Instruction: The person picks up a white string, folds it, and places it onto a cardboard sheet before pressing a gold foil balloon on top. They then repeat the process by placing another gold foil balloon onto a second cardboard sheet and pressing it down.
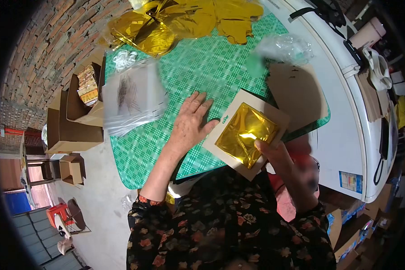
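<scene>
My right hand (276, 157) grips the right edge of a square tan card (243, 98), its thumb on top of a folded gold foil piece (245, 130) that lies on the card. The card is tilted, over the front edge of the table. My left hand (191, 119) rests on the green checked tablecloth (189, 72) with its fingers stretched out, the thumb next to the card's left corner. A stack of clear plastic bags (132, 96) lies left of my left hand.
Large gold foil sheets (180, 22) lie at the table's far edge. Crumpled clear plastic (285, 48) and more tan card (299, 90) are at the right, beside a white appliance (342, 148). Open cardboard boxes (72, 130) stand at the left.
</scene>
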`<state>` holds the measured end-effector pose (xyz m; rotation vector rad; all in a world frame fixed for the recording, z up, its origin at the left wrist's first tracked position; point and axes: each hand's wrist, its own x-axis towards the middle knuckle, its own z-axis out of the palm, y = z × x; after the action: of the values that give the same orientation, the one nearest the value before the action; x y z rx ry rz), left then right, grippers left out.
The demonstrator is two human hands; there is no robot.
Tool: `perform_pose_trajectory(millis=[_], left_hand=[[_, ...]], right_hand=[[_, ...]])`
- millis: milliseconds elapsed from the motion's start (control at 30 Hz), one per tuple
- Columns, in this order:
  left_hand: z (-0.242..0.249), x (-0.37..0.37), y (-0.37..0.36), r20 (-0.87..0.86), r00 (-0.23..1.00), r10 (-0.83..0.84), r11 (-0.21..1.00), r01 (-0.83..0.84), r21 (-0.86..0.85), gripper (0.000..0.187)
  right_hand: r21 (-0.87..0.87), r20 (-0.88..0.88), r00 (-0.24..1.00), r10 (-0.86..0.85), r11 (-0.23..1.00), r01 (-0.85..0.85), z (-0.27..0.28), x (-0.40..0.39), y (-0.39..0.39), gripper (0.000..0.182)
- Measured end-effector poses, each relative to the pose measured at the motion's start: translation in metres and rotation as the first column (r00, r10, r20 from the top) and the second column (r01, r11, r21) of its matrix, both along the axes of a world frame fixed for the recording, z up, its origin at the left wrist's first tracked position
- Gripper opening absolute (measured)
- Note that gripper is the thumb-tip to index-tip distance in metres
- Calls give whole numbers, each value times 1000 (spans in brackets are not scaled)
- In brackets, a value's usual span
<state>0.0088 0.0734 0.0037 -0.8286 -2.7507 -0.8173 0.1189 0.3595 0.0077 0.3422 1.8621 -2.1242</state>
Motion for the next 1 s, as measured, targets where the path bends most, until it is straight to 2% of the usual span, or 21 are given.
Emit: perform_pose_trajectory(millis=[33,133,267,433,533,633,733,833,933,1000], left_hand=[[1,0,0,2,1000,-5,1000,5,3,65],[-1,0,-1,1,1000,-8,1000,8,9,65],[-3,1,-2,3,1000,-19,1000,19,6,62],[-6,6,-4,20,998,-58,998,58,-14,54],[-4,11,-4,89,993,-75,997,72,41,52],[-2,16,-1,112,991,-67,996,61,60,55],[4,17,-2,163,983,-83,995,73,66,63],[6,17,-5,143,982,-126,990,115,81,77],[12,18,-5,131,980,-151,987,141,80,84],[6,19,-3,88,984,-152,985,143,96,82]], right_hand=[[1,-42,999,-24,1000,25,-4,1,0,36],[117,25,999,-36,993,32,-3,5,7,33],[45,62,995,-74,996,71,5,9,8,30],[80,-49,991,-122,989,126,6,6,2,33],[123,-74,988,-138,982,147,7,-1,0,36],[187,-73,985,-158,968,169,8,-6,-3,38],[100,23,989,-147,984,144,12,-5,-3,40],[9,53,978,-201,980,201,15,-5,-6,42],[-11,35,976,-216,976,217,9,-4,-5,43],[-23,17,975,-222,975,222,6,-5,-5,43]])
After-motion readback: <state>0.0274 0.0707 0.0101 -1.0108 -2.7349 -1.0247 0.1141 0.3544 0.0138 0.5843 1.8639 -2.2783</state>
